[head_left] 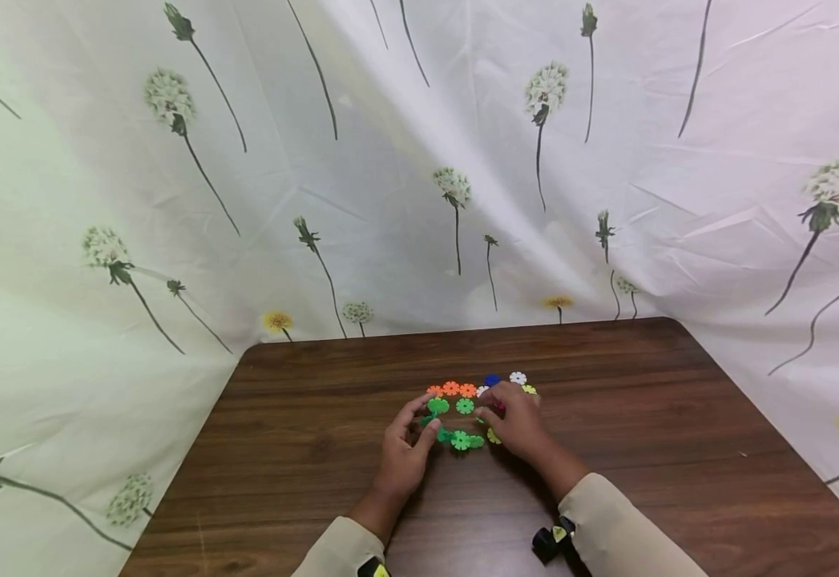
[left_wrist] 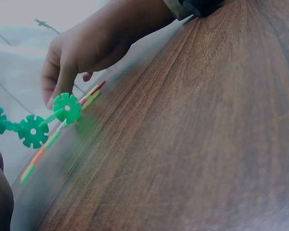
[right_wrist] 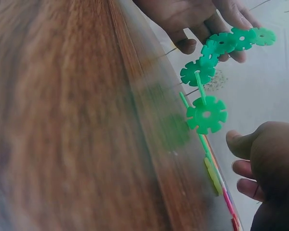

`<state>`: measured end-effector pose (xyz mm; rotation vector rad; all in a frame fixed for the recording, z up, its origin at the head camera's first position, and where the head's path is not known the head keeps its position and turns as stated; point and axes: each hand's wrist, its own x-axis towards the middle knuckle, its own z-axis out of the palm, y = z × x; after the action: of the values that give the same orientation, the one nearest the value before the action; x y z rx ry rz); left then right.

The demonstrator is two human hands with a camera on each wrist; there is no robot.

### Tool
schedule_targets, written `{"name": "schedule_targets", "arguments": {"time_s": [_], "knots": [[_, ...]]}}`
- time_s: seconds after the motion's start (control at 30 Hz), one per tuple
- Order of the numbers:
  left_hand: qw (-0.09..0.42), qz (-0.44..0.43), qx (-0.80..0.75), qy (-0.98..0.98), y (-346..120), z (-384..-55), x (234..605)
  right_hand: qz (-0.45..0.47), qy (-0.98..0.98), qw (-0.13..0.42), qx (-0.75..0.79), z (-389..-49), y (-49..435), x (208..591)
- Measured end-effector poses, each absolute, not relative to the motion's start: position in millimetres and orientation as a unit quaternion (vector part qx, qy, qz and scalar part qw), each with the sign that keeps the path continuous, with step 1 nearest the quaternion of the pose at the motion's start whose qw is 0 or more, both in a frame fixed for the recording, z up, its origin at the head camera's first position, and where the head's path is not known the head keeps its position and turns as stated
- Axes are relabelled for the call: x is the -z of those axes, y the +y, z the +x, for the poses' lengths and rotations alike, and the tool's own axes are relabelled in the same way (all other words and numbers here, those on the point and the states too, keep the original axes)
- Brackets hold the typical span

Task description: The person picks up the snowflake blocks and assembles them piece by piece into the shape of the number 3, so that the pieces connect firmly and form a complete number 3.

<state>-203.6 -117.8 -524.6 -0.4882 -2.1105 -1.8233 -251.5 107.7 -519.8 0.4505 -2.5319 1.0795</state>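
Observation:
My left hand (head_left: 402,453) holds a chain of green notched plastic discs (head_left: 460,440) by its left end, thumb and fingers around the discs. In the right wrist view the chain hangs from those fingers down to an end disc (right_wrist: 207,115), raised off the wooden table. My right hand (head_left: 523,425) hovers over the loose discs at the right, fingers loosely bent and nothing visible between them. Its thumb and fingers stand apart from the chain's end disc in the right wrist view. A loose green disc (head_left: 465,405) lies on the table between the hands.
Behind the hands, orange discs (head_left: 451,388), a blue disc (head_left: 492,380) and a white disc (head_left: 518,377) lie flat. A yellow disc (head_left: 494,436) is below my right hand. The brown table (head_left: 304,465) ends at a flower-printed cloth (head_left: 390,240).

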Motion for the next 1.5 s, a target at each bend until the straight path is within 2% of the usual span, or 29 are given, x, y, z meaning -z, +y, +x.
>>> {"name": "schedule_targets", "arguments": {"time_s": [0.6,0.8,1.03,1.5], "knots": [[0.172,-0.194,0.645,-0.719,-118,-205,527,0.131,-0.926,0.152,-0.319,-252,108,523],[0.166,-0.200,0.640,-0.724,-118,-206,527,0.131,-0.932,0.160,-0.299,-253,109,525],[0.166,-0.195,0.636,-0.728,-118,-205,527,0.123,-0.944,0.128,-0.277,-252,107,524],[0.158,-0.192,0.634,-0.732,-119,-204,525,0.119,-0.948,0.118,-0.269,-254,105,530]]}}
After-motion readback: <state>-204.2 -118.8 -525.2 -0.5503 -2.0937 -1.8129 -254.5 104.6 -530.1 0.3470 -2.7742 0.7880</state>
